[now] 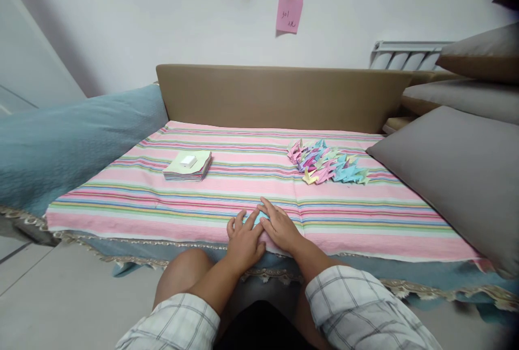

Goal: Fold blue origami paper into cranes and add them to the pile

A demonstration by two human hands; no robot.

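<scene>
A small piece of light blue paper [260,216] lies on the striped cloth near its front edge, mostly covered by my fingers. My left hand [244,239] rests over its left side, palm down, fingers spread and fingertips on the paper and cloth. From the right, my right hand [281,226] reaches across with fingers stretched out and touching the paper. How the paper is folded is hidden under the fingers. Beyond my right hand sits a pile of folded paper cranes [324,163] in pink, blue, yellow, green and purple.
The pink striped cloth [243,177] covers the sofa seat. At left stands a stack of square paper [187,166] with a small white object [188,161] on top. Grey cushions [454,177] fill the right side, a blue-covered armrest [81,139] the left. A brown backrest [279,96] is behind.
</scene>
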